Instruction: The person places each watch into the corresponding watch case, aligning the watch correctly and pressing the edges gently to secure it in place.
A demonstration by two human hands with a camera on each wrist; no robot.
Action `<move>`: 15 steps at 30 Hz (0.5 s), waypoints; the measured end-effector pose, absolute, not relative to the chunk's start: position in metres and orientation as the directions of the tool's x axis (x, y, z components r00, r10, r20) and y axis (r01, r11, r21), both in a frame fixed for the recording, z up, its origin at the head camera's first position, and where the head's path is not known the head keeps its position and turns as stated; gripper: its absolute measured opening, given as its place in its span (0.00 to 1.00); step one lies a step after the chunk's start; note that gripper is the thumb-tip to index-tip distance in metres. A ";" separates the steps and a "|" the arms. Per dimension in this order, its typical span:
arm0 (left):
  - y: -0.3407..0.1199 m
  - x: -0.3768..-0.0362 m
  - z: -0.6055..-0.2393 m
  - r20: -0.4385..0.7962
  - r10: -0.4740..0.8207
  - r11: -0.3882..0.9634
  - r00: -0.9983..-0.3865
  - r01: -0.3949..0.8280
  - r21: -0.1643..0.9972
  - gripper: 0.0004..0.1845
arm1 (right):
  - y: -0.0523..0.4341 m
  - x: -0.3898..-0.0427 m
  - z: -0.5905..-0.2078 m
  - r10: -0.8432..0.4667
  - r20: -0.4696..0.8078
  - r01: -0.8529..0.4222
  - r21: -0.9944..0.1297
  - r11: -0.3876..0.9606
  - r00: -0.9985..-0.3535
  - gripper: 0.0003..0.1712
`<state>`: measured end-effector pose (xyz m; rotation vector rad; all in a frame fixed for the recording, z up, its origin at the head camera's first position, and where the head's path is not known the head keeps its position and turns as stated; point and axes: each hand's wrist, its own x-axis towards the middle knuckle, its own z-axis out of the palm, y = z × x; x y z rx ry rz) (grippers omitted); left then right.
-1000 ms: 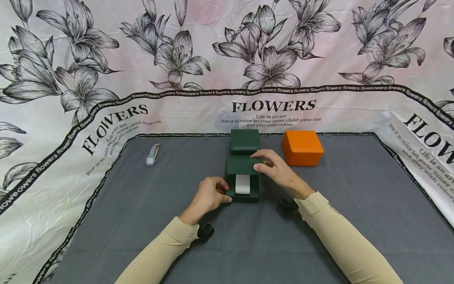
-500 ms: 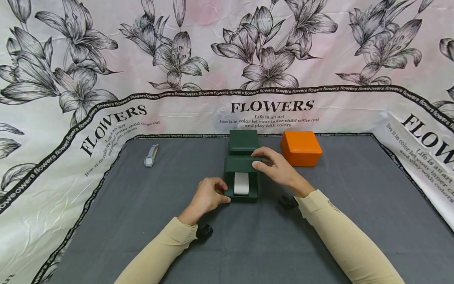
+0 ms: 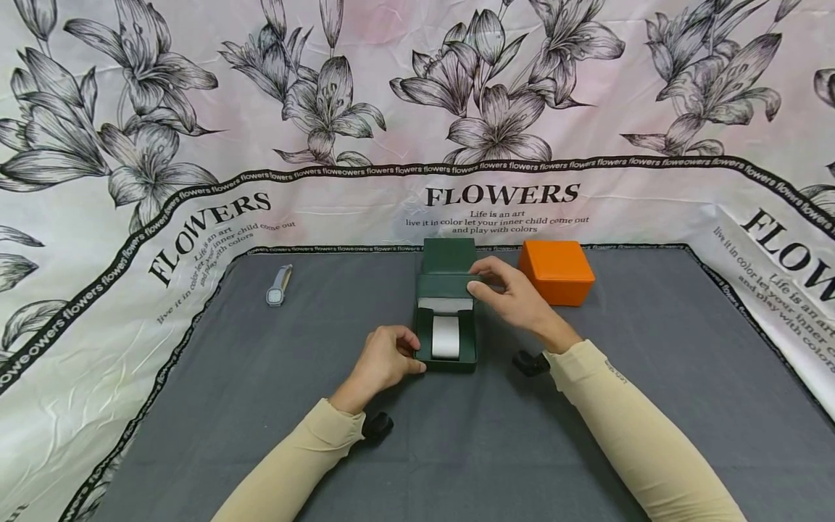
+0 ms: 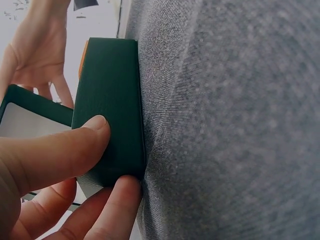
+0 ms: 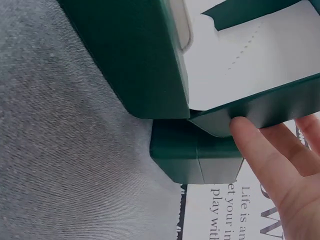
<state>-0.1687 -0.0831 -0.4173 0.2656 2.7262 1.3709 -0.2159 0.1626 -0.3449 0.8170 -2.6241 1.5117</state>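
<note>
A dark green watch box [image 3: 450, 367] with a white cushion [image 3: 446, 337] stands mid-table, its lid [image 3: 446, 286] tilted up and white lining showing. My left hand [image 3: 385, 357] grips the box's near left corner. In the left wrist view, the thumb presses one wall of the green box [image 4: 112, 85], while fingertips touch its lower corner. At the far right side, my right hand [image 3: 515, 293] pinches the lid's edge between thumb and fingers. The right wrist view has a fingertip against the green lid wall [image 5: 280, 102].
A second green box [image 3: 450, 255] sits directly behind the raised lid. To its right is an orange box [image 3: 557, 272], close to my right hand. A light-strapped wristwatch [image 3: 277, 291] lies at the far left on the grey cloth [image 3: 326, 304]. Floral fabric [image 3: 326, 210] rises behind.
The lid has swung further up and back in my right hand, which has risen slightly away from me. More white lining shows inside. My left hand stays at the box corner.
</note>
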 end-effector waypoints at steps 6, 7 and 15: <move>-0.084 -0.169 -0.416 -0.005 0.188 0.591 -0.982 0.109 0.799 0.15 | 0.162 -0.221 -0.339 -0.423 0.251 -0.436 -0.791 0.430 -0.871 0.16; -0.083 -0.169 -0.416 -0.009 0.187 0.592 -0.982 0.105 0.799 0.15 | 0.162 -0.223 -0.338 -0.421 0.248 -0.432 -0.793 0.429 -0.873 0.16; -0.083 -0.167 -0.414 -0.004 0.185 0.592 -0.983 0.108 0.799 0.15 | 0.160 -0.232 -0.334 -0.394 0.230 -0.393 -0.825 0.406 -0.890 0.18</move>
